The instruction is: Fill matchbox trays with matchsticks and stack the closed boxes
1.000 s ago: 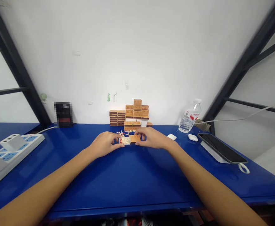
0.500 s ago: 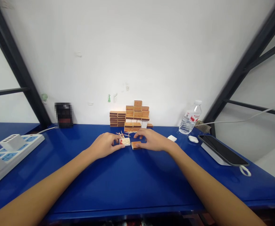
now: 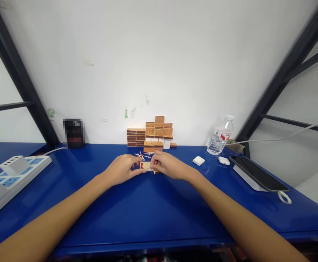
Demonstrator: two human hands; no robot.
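Note:
My left hand [image 3: 124, 168] grips the left end of a small white matchbox tray [image 3: 148, 170] between thumb and fingers. Red-headed matches [image 3: 145, 165] lie in the tray, heads to the left. My right hand [image 3: 165, 164] is closed in a pinch over the tray's right end, at the match sticks; what lies between its fingertips is hidden. Under that hand, a brown matchbox sleeve [image 3: 156, 171] shows only in part. Loose matches [image 3: 140, 156] are scattered on the blue table [image 3: 148, 211] just behind the tray.
Stacked matchboxes [image 3: 159, 131] stand against the wall, with a neat pile [image 3: 136, 137] at their left. To the right are a white square object [image 3: 198, 161], a water bottle [image 3: 221, 136], a white earbud case [image 3: 224, 161] and a phone [image 3: 258, 173]. A power strip [image 3: 19, 178] lies left.
My right hand has moved left and its fingers have closed at the tray's right end, covering most of the sleeve. My left hand and the tray have shifted slightly right.

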